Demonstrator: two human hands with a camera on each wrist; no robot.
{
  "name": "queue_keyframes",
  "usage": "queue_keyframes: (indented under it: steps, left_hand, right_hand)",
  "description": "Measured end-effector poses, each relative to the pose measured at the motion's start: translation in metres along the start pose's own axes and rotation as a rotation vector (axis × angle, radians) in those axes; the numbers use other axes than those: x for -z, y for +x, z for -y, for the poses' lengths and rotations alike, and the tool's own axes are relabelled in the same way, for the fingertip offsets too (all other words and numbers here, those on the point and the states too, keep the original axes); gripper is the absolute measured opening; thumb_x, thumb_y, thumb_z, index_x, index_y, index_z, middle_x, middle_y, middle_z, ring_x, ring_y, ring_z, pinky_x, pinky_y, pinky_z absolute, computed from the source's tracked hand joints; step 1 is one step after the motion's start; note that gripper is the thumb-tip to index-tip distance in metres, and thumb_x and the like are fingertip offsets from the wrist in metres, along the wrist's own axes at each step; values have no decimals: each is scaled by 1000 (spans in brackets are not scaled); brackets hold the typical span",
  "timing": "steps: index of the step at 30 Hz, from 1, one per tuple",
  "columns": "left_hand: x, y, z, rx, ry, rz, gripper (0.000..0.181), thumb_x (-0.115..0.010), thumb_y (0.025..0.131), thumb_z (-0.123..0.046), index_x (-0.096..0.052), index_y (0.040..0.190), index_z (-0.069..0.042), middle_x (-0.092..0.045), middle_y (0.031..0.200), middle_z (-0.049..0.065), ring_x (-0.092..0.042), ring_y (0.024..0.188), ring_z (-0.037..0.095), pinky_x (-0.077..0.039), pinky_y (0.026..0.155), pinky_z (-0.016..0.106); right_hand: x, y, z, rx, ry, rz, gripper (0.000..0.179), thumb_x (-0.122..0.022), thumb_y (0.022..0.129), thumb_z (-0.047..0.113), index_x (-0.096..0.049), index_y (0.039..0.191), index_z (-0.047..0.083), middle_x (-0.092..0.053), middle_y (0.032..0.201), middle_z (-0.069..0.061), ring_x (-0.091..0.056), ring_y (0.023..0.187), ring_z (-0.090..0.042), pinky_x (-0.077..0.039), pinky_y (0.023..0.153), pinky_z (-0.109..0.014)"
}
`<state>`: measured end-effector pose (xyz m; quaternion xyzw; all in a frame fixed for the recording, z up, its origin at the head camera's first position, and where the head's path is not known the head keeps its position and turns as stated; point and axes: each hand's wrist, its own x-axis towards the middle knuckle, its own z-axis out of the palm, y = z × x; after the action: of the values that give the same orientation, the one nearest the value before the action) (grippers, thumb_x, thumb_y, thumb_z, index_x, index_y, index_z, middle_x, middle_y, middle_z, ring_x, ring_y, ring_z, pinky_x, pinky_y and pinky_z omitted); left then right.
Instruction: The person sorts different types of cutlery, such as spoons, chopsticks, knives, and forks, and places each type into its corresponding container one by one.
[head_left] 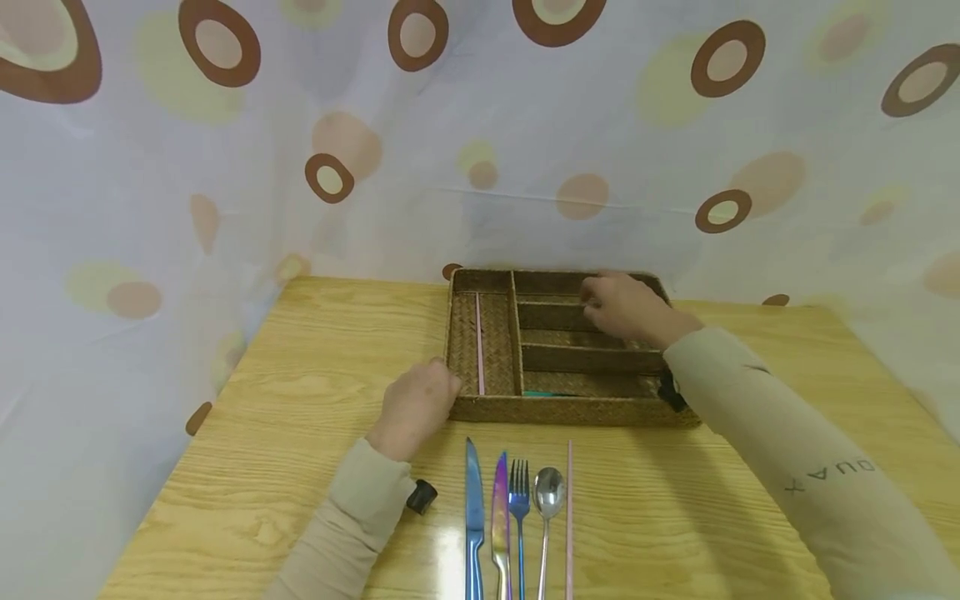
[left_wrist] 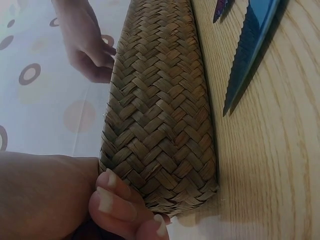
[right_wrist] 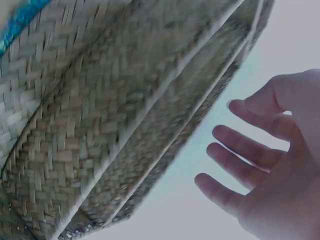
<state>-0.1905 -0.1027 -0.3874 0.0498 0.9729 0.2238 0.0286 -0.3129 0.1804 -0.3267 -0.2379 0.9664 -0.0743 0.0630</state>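
Observation:
A woven tray (head_left: 570,410) with several compartments stands at the back of the table. My left hand (head_left: 416,404) holds its front left corner; in the left wrist view the fingertips (left_wrist: 112,205) curl against the woven wall (left_wrist: 160,110). Over the right-hand compartments hovers my right hand (head_left: 626,308). Seen from the right wrist, that hand (right_wrist: 265,160) has its fingers spread and slightly bent, holding nothing, apart from the tray (right_wrist: 65,165). A pink chopstick (head_left: 480,342) lies in the long left compartment. Something thin and teal (head_left: 543,393) shows in the front right compartment.
In front of the tray lie a blue knife (head_left: 474,492), a rainbow-coloured knife (head_left: 500,508), a blue fork (head_left: 519,500), a silver spoon (head_left: 549,492) and another pink chopstick (head_left: 569,517). A patterned curtain (head_left: 525,167) hangs behind the wooden table (head_left: 315,350).

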Motion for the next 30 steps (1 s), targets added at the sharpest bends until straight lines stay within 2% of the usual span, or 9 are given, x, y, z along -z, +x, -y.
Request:
queue_keyframes:
  steps: [5, 10, 14, 17, 21, 25, 30]
  left_hand:
    - [-1, -1, 1, -17, -6, -7, 39, -49, 104, -20, -46, 66, -11, -32, 56, -1, -30, 47, 11, -28, 38, 23]
    - [-2, 0, -1, -27, -18, 9, 41, -48, 105, -20, -46, 64, -11, -33, 56, -2, -30, 47, 11, -30, 37, 23]
    - [-1, 0, -1, -71, 32, 8, 43, -50, 104, -21, -50, 62, -10, -34, 57, -1, -33, 46, 10, -35, 36, 23]
    - [0, 0, 1, -75, 54, 2, 43, -51, 104, -21, -52, 63, -10, -34, 58, 0, -33, 46, 10, -36, 36, 24]
    - [0, 2, 2, -58, 43, 9, 43, -51, 104, -23, -50, 63, -11, -35, 58, 0, -34, 47, 11, -36, 37, 24]
    - [1, 2, 4, -21, 9, 7, 47, -50, 104, -23, -41, 59, -14, -32, 56, -1, -32, 46, 11, -33, 37, 24]
    - [2, 2, 3, -2, -17, 13, 48, -50, 104, -24, -39, 59, -15, -31, 56, -2, -31, 46, 11, -31, 38, 24]
  right_hand:
    - [-1, -20, 13, 37, -3, -105, 27, -46, 101, 15, -63, 118, 1, -60, 118, -20, -61, 102, -33, -52, 83, -48]
    - [1, -47, 27, 59, -6, -217, 25, -47, 100, 14, -65, 114, 3, -61, 115, -16, -58, 99, -30, -50, 82, -46]
    - [0, -71, 39, 92, 14, -289, 20, -51, 99, 12, -66, 111, 5, -61, 113, -12, -55, 99, -29, -47, 82, -44]
    - [-6, -87, 46, 131, 47, -342, 17, -53, 98, 10, -67, 108, 7, -62, 110, -9, -55, 99, -26, -48, 81, -42]
    - [-21, -108, 53, 183, 65, -418, 13, -58, 95, 5, -67, 104, 9, -63, 104, -5, -55, 91, -20, -47, 74, -38]
    - [-44, -129, 64, 226, 65, -438, 13, -64, 91, 3, -68, 100, 10, -62, 97, 0, -55, 86, -14, -50, 71, -33]
    - [-73, -155, 78, 268, 96, -366, 13, -67, 88, 4, -68, 97, 13, -61, 92, 8, -60, 85, -6, -55, 72, -24]
